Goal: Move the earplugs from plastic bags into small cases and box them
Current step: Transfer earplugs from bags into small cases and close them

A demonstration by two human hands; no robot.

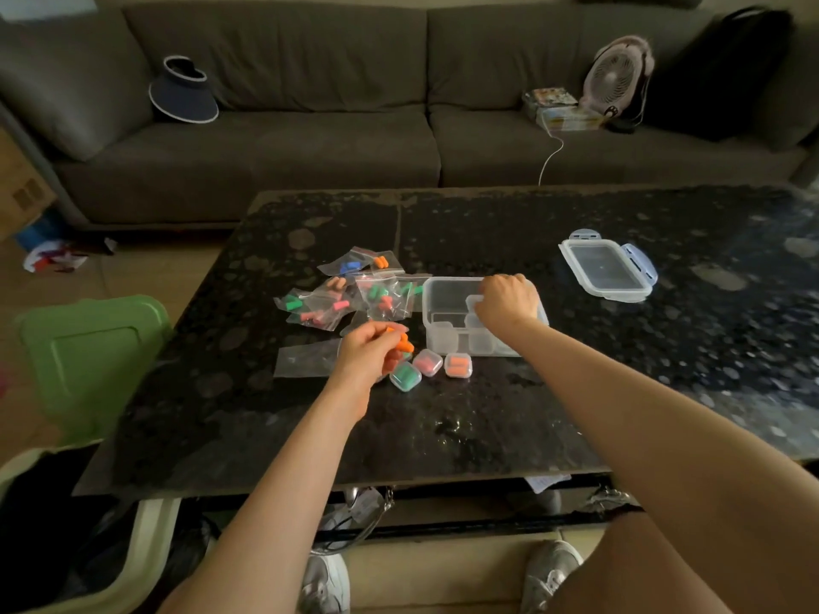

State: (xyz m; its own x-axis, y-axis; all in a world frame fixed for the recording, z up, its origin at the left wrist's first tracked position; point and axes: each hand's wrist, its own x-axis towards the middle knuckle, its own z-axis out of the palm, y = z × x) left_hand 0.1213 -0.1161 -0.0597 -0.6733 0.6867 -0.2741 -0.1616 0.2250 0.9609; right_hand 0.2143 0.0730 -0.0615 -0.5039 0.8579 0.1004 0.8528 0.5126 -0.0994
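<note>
My left hand holds orange earplugs in its curled fingers, just above the table. My right hand reaches into the clear plastic box and grips a small empty case. More empty cases lie in the box. Three filled cases stand in front of it: green, pink and orange. A heap of small bags with coloured earplugs lies left of the box. An empty bag lies flat beside my left hand.
The box's lid lies on the dark stone table at the right. A green bin lid stands left of the table. Behind the table is a grey sofa with a visor, a fan and books.
</note>
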